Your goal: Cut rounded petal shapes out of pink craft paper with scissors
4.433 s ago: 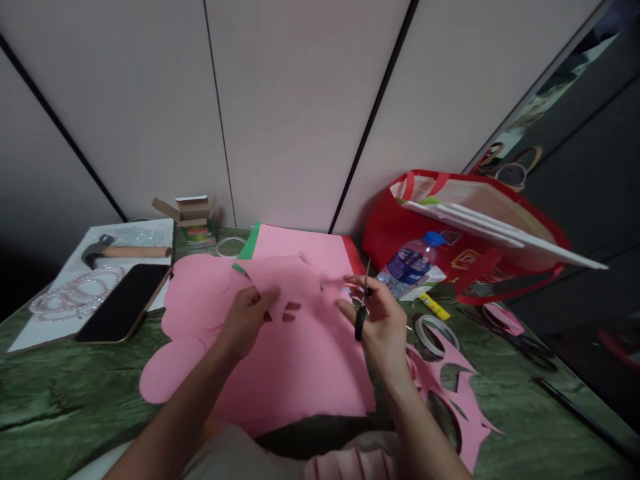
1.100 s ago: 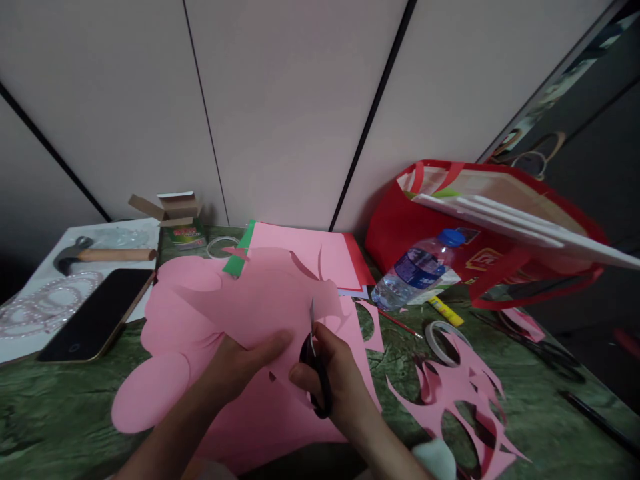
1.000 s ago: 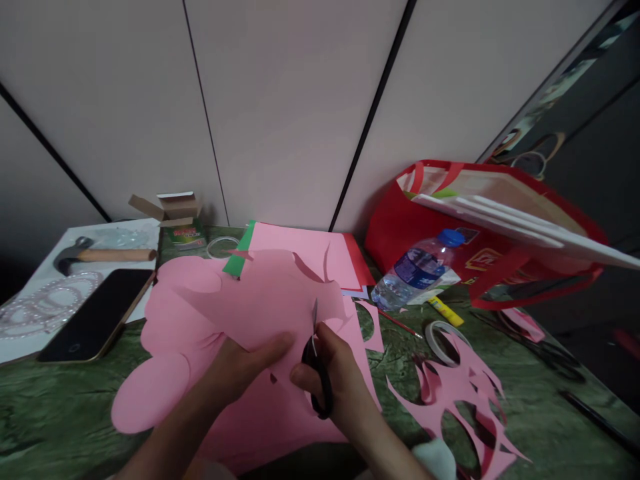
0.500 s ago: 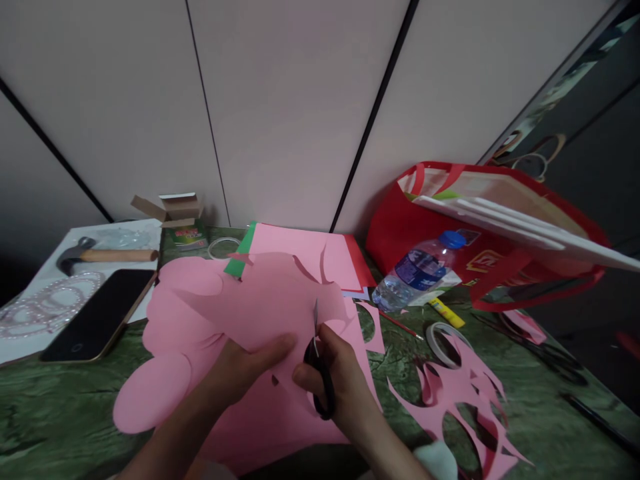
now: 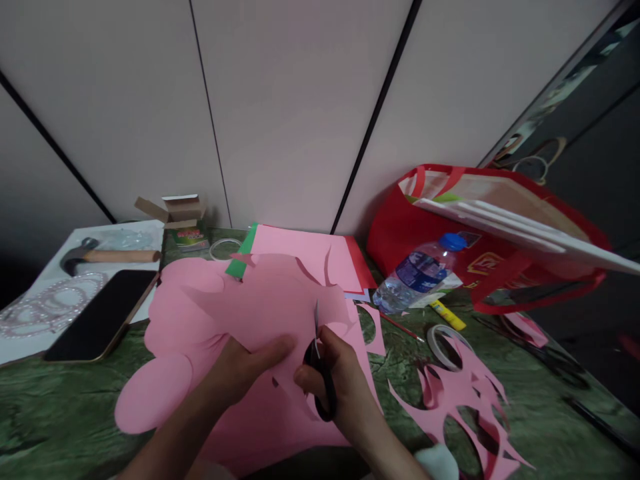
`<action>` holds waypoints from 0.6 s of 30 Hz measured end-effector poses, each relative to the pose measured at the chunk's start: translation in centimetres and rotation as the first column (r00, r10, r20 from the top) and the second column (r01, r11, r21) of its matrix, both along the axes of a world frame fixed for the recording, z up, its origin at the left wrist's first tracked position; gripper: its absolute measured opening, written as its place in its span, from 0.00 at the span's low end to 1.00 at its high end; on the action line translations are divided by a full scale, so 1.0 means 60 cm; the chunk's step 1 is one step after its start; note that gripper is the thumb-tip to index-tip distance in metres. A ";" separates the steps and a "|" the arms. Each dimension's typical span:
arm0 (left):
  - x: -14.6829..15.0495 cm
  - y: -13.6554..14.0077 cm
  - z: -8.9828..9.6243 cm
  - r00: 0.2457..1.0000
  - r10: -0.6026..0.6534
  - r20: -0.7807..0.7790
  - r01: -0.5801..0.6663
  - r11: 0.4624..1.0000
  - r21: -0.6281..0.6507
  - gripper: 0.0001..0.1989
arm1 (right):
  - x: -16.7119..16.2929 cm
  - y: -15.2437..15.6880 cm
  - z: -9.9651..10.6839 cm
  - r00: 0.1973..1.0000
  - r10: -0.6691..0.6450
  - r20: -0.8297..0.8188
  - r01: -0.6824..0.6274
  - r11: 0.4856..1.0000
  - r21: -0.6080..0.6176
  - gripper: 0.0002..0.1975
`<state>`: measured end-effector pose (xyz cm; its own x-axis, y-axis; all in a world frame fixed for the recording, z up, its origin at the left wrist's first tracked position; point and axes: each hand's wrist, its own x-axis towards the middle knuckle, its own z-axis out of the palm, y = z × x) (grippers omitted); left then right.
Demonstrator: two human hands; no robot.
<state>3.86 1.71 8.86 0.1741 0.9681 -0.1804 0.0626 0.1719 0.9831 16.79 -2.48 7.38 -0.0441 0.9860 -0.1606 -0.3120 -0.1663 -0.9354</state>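
Note:
My left hand (image 5: 253, 367) pinches the near edge of a sheet of pink paper (image 5: 265, 293), thumb on top. In my right hand (image 5: 340, 373) is a pair of black-handled scissors (image 5: 320, 373), fingers through the loops. The blades point away from me and lie at the pink sheet, just right of my left thumb. Curved cuts show along the sheet's far right part. Beneath and to the left are several rounded pink paper pieces (image 5: 153, 393), some overlapping. More pink paper lies under both hands.
Pink offcuts (image 5: 465, 400) and a tape roll (image 5: 445, 343) lie at right. Behind stand a water bottle (image 5: 420, 273) and a red bag (image 5: 400, 213). A yellow tube (image 5: 447, 315) lies near the bottle. At left are a phone (image 5: 103, 313), a hammer (image 5: 120, 256) and bead strings (image 5: 50, 307).
The view has shifted very slightly. Both hands, the scissors and the pink sheet keep nearly the same positions.

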 end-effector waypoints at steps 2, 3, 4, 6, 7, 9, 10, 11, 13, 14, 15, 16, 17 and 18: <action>0.000 0.000 -0.001 0.999 0.004 0.040 -0.003 1.000 -0.010 0.16 | 0.000 0.000 0.001 1.000 -0.001 0.005 0.001 1.000 -0.004 0.16; -0.001 0.000 -0.002 0.999 0.002 0.053 -0.001 1.000 -0.016 0.14 | 0.000 0.001 0.002 1.000 -0.001 0.009 0.001 1.000 -0.005 0.16; -0.001 0.001 -0.003 0.998 -0.003 0.057 0.005 1.000 -0.022 0.13 | 0.000 0.001 0.003 1.000 0.001 0.014 -0.001 1.000 -0.005 0.15; -0.004 0.002 -0.004 0.998 -0.026 0.059 0.027 0.999 -0.032 0.11 | 0.000 0.001 0.006 1.000 0.001 0.025 -0.001 1.000 -0.007 0.14; -0.005 0.003 -0.004 0.998 -0.037 0.059 0.039 0.999 -0.035 0.11 | 0.000 0.000 0.007 0.999 0.000 0.032 0.000 1.000 -0.009 0.14; -0.008 0.004 -0.004 0.996 -0.054 0.066 0.057 0.998 -0.037 0.11 | 0.000 0.000 0.009 0.999 -0.004 0.043 0.004 1.000 -0.012 0.13; -0.009 0.005 -0.004 0.995 -0.063 0.073 0.066 0.997 -0.039 0.11 | 0.000 0.000 0.010 0.999 -0.006 0.047 0.006 1.000 -0.014 0.13; -0.010 0.006 -0.004 0.995 -0.065 0.081 0.068 0.997 -0.041 0.11 | 0.000 0.000 0.010 0.999 -0.012 0.050 0.013 1.000 -0.016 0.13; -0.012 0.007 -0.006 0.993 -0.069 0.099 0.074 0.996 -0.049 0.11 | -0.001 0.001 0.009 0.998 -0.024 0.057 0.025 0.999 -0.022 0.13; -0.012 0.007 -0.007 0.992 -0.066 0.110 0.072 0.996 -0.054 0.11 | -0.001 0.001 0.008 0.998 -0.029 0.060 0.030 0.999 -0.022 0.12; -0.012 0.007 -0.008 0.990 -0.067 0.124 0.075 0.995 -0.062 0.11 | -0.001 0.001 0.007 0.997 -0.034 0.064 0.035 0.999 -0.022 0.12; -0.012 0.007 -0.008 0.988 -0.069 0.140 0.079 0.994 -0.069 0.11 | -0.001 0.001 0.006 0.997 -0.036 0.068 0.037 0.999 -0.022 0.11; -0.012 0.007 -0.009 0.985 -0.071 0.158 0.084 0.994 -0.074 0.11 | -0.001 0.001 0.005 0.997 -0.036 0.072 0.038 0.999 -0.022 0.11; -0.012 0.007 -0.009 0.982 -0.077 0.174 0.092 0.993 -0.076 0.10 | -0.002 0.000 0.003 0.997 -0.034 0.075 0.036 0.999 -0.023 0.11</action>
